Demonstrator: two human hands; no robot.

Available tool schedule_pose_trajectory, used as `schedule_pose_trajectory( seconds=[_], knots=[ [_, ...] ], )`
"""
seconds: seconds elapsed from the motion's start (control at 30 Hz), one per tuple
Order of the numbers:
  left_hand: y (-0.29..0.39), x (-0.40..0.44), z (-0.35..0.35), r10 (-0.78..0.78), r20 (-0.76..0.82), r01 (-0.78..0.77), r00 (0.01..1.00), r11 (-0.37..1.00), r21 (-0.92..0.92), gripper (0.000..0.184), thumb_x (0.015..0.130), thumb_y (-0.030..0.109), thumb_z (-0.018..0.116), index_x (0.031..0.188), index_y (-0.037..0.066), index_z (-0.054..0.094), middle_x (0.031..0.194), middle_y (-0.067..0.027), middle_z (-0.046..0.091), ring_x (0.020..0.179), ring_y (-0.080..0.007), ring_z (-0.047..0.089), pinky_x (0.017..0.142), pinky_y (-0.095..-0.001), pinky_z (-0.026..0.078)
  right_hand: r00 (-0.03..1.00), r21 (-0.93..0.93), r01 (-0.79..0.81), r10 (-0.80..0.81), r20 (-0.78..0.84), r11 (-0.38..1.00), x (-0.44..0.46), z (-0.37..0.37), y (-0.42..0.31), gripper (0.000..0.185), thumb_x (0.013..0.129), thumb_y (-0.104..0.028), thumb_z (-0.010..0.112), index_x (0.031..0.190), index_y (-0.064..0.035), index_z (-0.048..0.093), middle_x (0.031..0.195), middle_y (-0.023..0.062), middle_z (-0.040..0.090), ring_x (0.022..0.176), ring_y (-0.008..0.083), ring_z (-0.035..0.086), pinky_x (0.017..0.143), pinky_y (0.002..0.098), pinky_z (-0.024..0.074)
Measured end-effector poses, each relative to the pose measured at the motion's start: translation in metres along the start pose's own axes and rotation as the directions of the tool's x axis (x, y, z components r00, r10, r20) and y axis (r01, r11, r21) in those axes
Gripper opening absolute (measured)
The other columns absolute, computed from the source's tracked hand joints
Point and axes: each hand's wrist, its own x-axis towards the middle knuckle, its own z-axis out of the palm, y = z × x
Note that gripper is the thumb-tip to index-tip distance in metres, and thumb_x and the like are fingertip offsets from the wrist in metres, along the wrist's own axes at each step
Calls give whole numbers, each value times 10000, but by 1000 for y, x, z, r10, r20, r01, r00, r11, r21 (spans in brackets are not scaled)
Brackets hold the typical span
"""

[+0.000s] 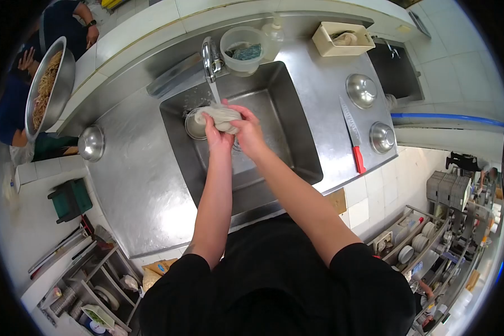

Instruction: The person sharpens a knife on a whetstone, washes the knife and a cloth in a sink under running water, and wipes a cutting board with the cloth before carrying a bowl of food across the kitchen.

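Presently both bare hands are over a deep, grey metal sink (294, 120), their grip closed around a soft, wet, off-white bundle (215, 115); the left hand (220, 138) presses it from the near side, while the right hand (248, 130) wraps its right end; the bundle sits just below a curved chrome tap (209, 56), whose stream runs down onto it with droplets splashing to the left; whether it is cloth or food, I cannot tell. Beneath it, partly hidden, a round, shiny metal vessel (195, 128) sits in the sink.

Behind the sink, on the brushed-steel worktop (131, 196), stand a translucent round plastic tub (242, 68) with blue-green material inside and, just beside it, a clear pump bottle (273, 38); farther right is a cream rectangular plastic bin (346, 49); two shiny steel bowls lie near a long knife with a red handle (359, 159), well apart from the hands; at the far left, beyond the worktop, another person is beside a wide steel basin (69, 75) of brownish, stringy food.
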Motion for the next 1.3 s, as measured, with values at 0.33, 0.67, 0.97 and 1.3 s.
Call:
schedule_pose_trajectory(
  seconds=[0.33,0.67,0.97,1.3],
  knots=[
    [18,-13,30,5,255,-204,967,613,763,311,929,128,733,1202,41,612,1052,-73,693,949,-185,675,876,-334,545,681,354,-707,724,109,612,23,-34,-19,402,1044,-319,515,1332,-38,539,1304,192,592,1113,336,642,953,493,544],
    [40,8,35,19,-74,-1,997,970,245,373,991,285,640,1296,79,580,1267,-124,637,1210,-267,600,1013,-417,491,965,556,-244,257,56,795,47,24,3,465,766,136,629,1184,-61,574,1156,145,629,1126,350,609,1021,518,498],
    [46,104,38,-113,-49,123,992,879,462,297,953,146,668,1232,93,583,1088,-99,686,994,-264,660,906,-427,533,936,-558,-118,280,214,821,45,-71,-22,259,933,-59,640,1186,-34,692,1250,68,665,1138,191,641,923,322,501],
    [1,35,77,227,541,-533,810,-101,840,820,810,137,833,1514,80,417,1153,-112,690,1052,-239,654,929,-339,498,812,155,-583,577,88,797,1,-93,-4,695,1058,-546,389,1498,-12,331,1327,207,599,1127,330,660,942,440,548]
  ],
)
